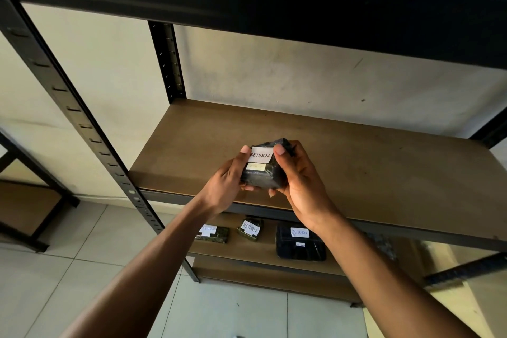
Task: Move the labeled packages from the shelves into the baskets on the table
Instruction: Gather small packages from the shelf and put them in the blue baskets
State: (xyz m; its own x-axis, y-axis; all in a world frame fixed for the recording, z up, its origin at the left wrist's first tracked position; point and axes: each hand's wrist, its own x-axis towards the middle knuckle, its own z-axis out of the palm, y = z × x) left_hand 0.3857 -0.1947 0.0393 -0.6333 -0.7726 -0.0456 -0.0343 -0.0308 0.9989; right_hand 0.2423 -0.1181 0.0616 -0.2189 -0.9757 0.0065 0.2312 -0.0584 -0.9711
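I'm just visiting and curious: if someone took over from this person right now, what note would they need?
Left hand and right hand both grip one black plastic-wrapped package with a white RETURN label, above the brown wooden middle shelf.
Lower shelf: two small dark packages and a larger black package, labelled RETURN.
Done: this package lifted. Left: basket it, then the others; baskets out of view.

1. The brown middle shelf board [384, 173] is spanning rightward from the black upright post [83, 124].
2. The lower shelf board [255, 251] is carrying three "RETURN"-labelled items right of that post: flat package [212, 236] nearest, tilted package [250, 229] next, large black package [300, 245] farthest.
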